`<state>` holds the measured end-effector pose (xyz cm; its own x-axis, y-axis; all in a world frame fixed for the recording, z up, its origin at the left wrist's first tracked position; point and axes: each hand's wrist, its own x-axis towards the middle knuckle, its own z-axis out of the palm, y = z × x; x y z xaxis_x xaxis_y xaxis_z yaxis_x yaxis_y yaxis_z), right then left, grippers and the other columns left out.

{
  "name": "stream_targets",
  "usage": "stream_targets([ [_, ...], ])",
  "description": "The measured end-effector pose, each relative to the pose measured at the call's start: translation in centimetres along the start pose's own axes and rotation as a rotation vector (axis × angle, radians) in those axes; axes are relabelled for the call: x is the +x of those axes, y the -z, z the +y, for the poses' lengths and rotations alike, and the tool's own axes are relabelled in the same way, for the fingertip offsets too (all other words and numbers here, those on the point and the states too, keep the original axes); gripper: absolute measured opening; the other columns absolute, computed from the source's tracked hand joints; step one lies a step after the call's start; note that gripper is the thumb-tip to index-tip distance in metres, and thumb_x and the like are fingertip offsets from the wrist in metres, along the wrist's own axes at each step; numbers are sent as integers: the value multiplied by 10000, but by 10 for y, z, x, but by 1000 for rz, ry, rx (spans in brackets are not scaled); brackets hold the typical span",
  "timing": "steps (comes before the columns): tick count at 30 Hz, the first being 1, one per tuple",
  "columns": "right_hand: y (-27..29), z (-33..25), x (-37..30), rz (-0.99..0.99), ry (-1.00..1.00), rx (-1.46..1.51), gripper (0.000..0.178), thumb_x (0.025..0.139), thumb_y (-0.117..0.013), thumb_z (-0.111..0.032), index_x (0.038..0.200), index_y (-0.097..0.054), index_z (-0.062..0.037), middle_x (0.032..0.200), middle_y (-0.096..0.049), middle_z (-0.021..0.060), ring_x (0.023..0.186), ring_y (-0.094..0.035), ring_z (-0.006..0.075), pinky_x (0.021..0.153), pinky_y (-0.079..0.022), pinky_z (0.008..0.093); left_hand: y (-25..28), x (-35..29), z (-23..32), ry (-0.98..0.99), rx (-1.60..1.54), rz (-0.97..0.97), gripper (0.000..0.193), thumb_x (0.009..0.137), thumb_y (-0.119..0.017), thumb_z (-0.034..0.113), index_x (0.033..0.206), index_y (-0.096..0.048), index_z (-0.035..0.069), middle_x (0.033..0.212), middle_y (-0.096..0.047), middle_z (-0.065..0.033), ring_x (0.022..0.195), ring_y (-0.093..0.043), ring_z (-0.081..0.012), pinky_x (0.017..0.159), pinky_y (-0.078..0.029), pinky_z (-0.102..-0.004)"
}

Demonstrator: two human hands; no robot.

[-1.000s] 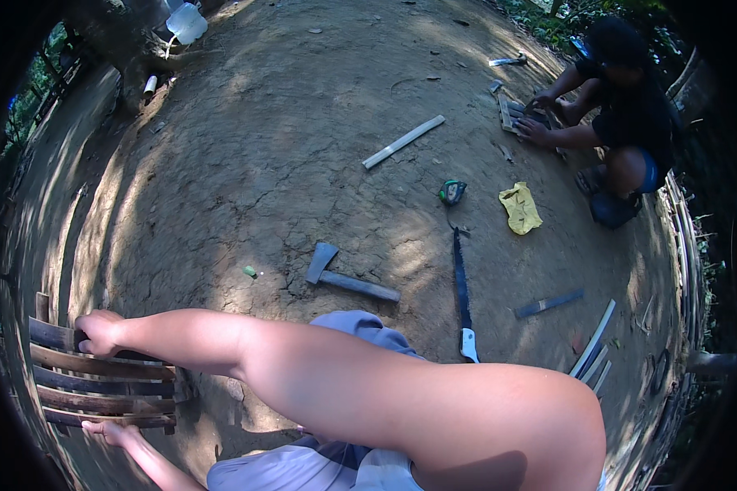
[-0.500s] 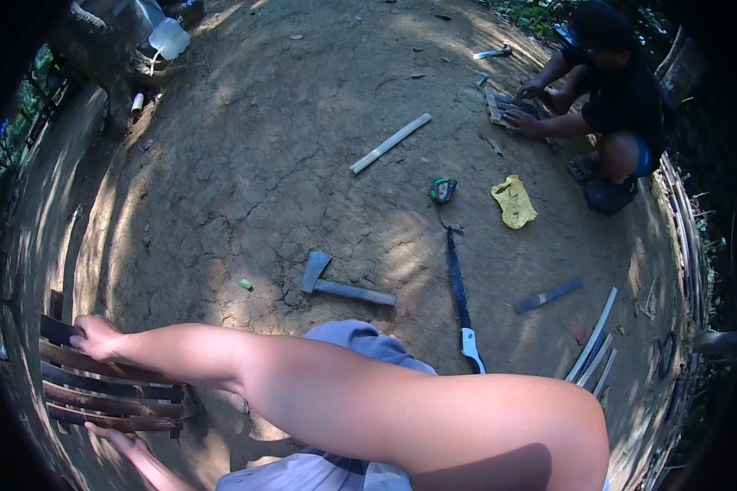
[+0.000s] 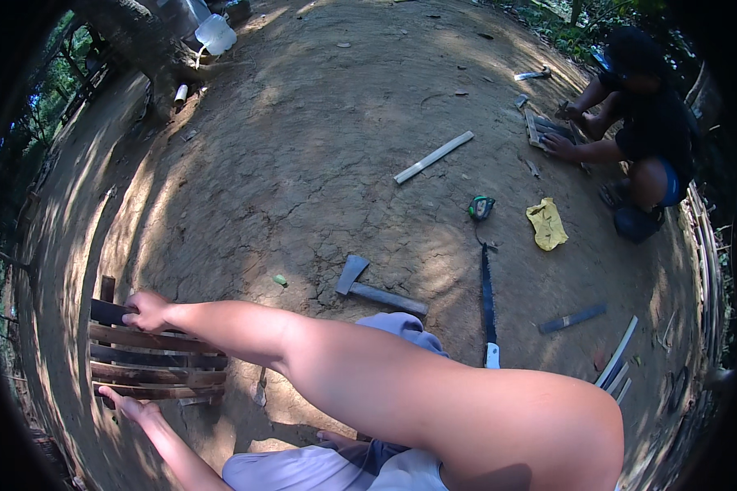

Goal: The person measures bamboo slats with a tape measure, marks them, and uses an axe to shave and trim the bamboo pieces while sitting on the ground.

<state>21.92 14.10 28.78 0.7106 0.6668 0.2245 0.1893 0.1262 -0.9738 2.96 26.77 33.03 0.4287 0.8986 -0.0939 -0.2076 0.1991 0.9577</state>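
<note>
1. Several dark slats form a slatted wooden panel (image 3: 151,360) flat on the dirt, seemingly steadied by both hands.
2. Right hand (image 3: 146,311) clamps its far slat; left hand (image 3: 127,403), fingers spread, presses its near edge.
3. Hatchet (image 3: 377,288) lies right of the panel, near the hand saw (image 3: 488,304).

Everything rests on bare, cracked dirt ground (image 3: 303,164), dappled with sun and shade. At the lower left lies a rack of dark wooden slats (image 3: 155,360). Near the middle lie a hatchet (image 3: 378,288) and a small green scrap (image 3: 280,280). To the right of the hatchet a long saw (image 3: 488,307) lies lengthwise, with a green tape measure (image 3: 481,208) and a yellow cloth (image 3: 546,223) beyond it. A pale wooden strip (image 3: 434,157) lies farther off, a short dark bar (image 3: 572,318) and several pale slats (image 3: 618,364) at the right, and a white plastic jug (image 3: 216,34) at the far top left.
</note>
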Motion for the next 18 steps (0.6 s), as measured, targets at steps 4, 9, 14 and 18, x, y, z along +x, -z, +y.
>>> stream_targets([
  [4,11,9,-12,71,34,-184,370,902,-717,-302,1211,-723,-100,1135,-746,180,1096,-700,353,962,-533,466,14,14,-2,-29,-68,70,938,948,-568,729,1553,-420,29,1570,-488,-156,1375,-537,-350,1159,-449,-538],
  [9,67,28,-47,43,-179,-542,455,878,-700,-196,1329,-669,-139,1231,-721,176,1148,-689,355,978,-555,460,32,7,1,3,-150,134,912,985,-424,759,1582,-396,70,1618,-424,-146,1436,-464,-364,1192,-394,-565],
  [14,110,48,-42,-339,-418,-830,345,864,-674,-137,1200,-750,-124,1241,-734,152,1171,-697,328,976,-572,423,48,1,-2,-16,-203,126,928,995,-295,796,1615,-352,108,1652,-375,-136,1491,-385,-367,1222,-337,-573],
  [18,148,68,-38,-408,-478,-813,481,863,-579,-91,1322,-713,-146,1071,-786,127,975,-762,268,856,-596,385,53,23,-25,-17,-350,75,828,988,-459,747,1556,-430,146,1565,-466,-90,1411,-469,-319,1181,-384,-537],
])
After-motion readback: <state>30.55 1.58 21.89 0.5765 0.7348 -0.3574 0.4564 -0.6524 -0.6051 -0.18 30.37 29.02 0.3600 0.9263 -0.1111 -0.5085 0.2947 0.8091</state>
